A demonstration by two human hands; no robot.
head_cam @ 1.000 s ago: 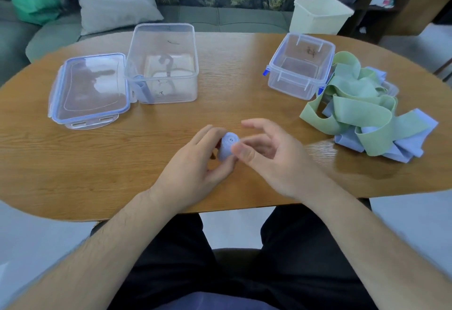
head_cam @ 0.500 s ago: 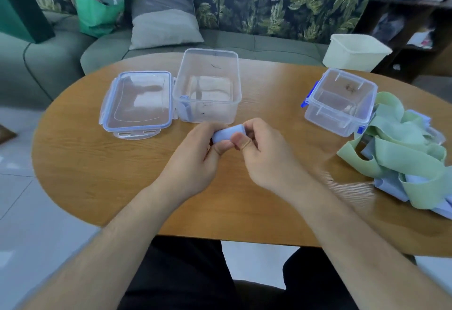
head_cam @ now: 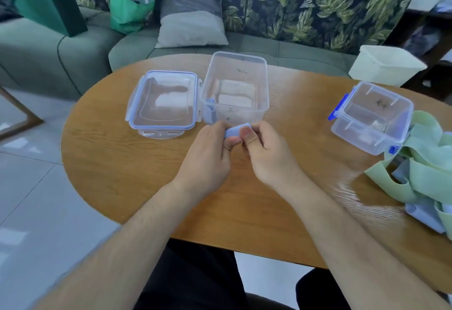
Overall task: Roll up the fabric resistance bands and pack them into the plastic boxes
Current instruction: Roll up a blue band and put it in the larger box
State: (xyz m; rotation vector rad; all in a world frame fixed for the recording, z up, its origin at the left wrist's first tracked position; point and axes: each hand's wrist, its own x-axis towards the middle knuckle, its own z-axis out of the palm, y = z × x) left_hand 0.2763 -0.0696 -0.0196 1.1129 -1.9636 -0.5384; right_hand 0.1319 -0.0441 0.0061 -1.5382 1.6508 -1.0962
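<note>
A rolled blue band is pinched between my left hand and my right hand, just in front of the open clear box. Another rolled blue band stands inside that box at its near left corner. The box's lid lies flat to its left. A second clear box with blue clips sits at the right. Beside it is a loose heap of green and blue bands.
All of this is on an oval wooden table. Behind it stands a grey-green sofa with a cushion and a green bag. A pale tub is at the back right.
Both hands carried the rolled blue band away from me, up to the open box's near wall. The view tilted and shifted left.
</note>
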